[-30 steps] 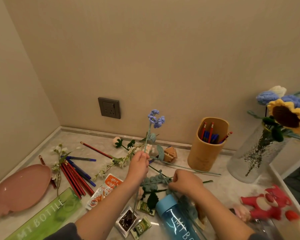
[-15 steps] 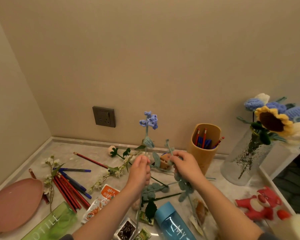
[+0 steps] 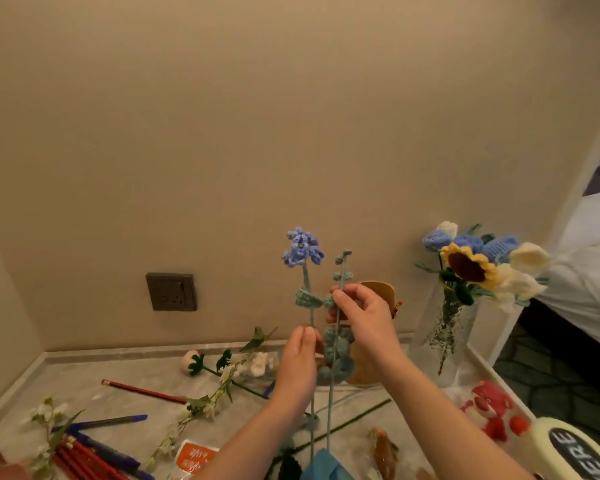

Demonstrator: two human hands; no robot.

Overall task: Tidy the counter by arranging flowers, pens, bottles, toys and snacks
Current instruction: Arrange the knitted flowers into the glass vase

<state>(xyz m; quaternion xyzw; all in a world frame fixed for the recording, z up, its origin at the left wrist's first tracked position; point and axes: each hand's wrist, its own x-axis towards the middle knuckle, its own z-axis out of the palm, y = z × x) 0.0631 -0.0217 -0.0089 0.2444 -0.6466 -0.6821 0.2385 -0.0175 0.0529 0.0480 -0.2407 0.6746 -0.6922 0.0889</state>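
Note:
My left hand pinches the stem of a crocheted blue flower and holds it upright above the counter. My right hand pinches a crocheted teal leafy stem, upright right beside the flower. A glass vase at the right holds a sunflower with blue and white crocheted flowers. Behind my right hand stands the wooden pen holder, mostly hidden. Red pencils and blue pens lie at the lower left.
White flower sprigs and a small rose lie on the marble counter. An orange snack packet, a blue bottle cap, a red plush toy and a white bottle sit along the front. A wall socket.
My right hand picked the teal leafy stem off the counter and raised it upright beside the blue flower. The view tilted upward.

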